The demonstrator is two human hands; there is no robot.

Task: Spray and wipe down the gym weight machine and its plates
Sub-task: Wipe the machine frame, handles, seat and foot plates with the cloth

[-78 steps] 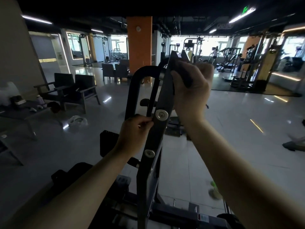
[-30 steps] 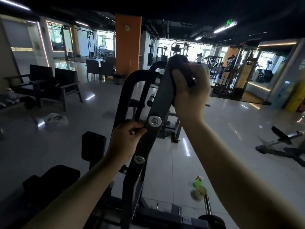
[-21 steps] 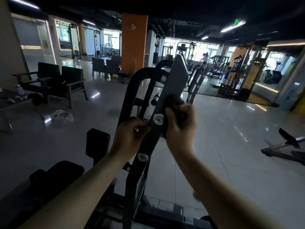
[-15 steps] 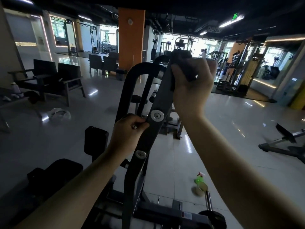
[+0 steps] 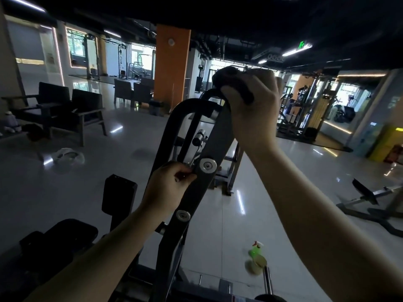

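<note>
The weight machine's grey upright arm (image 5: 214, 147) slants up through the middle of the view, with two silver bolts on its face. My left hand (image 5: 166, 186) grips the arm's edge beside the upper bolt. My right hand (image 5: 254, 110) holds a dark cloth (image 5: 227, 80) bunched over the top end of the arm. A black curved frame tube (image 5: 172, 127) runs just left of the arm. A green spray bottle (image 5: 255, 251) stands on the floor at lower right, beside a plate peg (image 5: 267, 280).
Black seat pads (image 5: 54, 240) of the machine lie at lower left. Dark armchairs (image 5: 65, 110) stand at far left, an orange pillar (image 5: 172, 64) behind. A low bench frame (image 5: 375, 203) sits on the shiny floor at right. More machines (image 5: 305, 114) stand in the back right.
My right hand slid the cloth down the arm to the upper bolt, then back up to the top end, where it is now. My left hand kept its grip.
</note>
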